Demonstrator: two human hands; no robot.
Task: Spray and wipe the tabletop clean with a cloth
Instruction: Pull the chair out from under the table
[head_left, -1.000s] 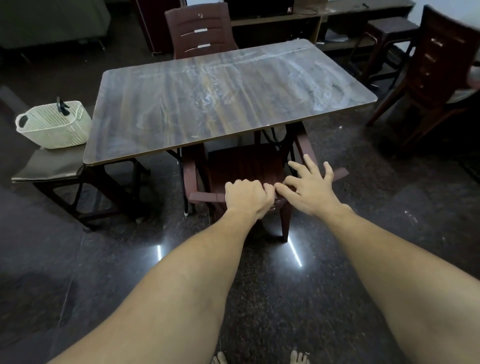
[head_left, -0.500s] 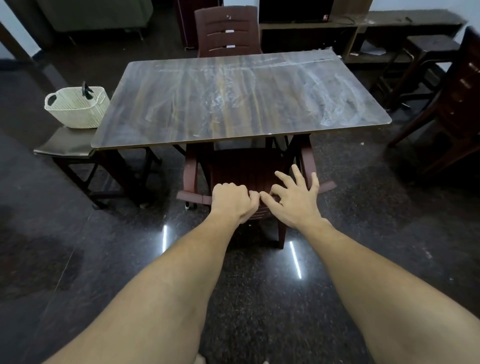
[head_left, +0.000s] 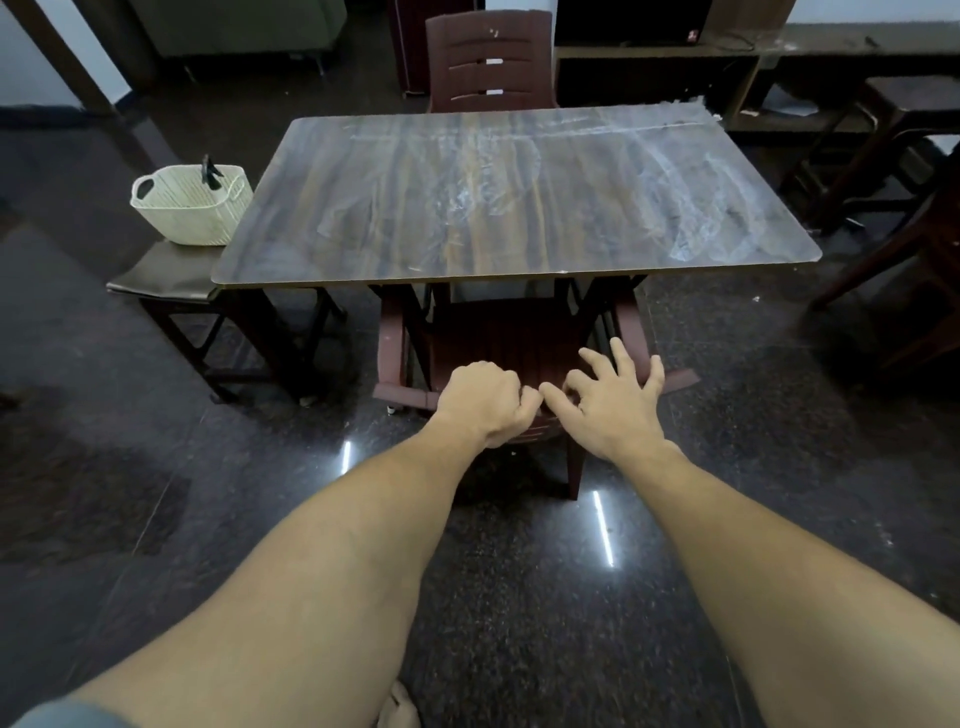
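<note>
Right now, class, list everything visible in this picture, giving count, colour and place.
table: 1, brown wood grain with whitish smears, centre
near chair: 1, dark red, tucked under the table's near edge
far chair: 1, dark red, beyond the table's far edge
basket: 1, cream, on the stool
black nozzle: 1, sticking up out of the basket
stool: 1, dark, left of the table
shelf unit: 1, brown, back right
other seats: dark, far right, count unclear
left hand: 1, grips the near chair's back
right hand: 1, fingers spread, rests on that chair's back
</note>
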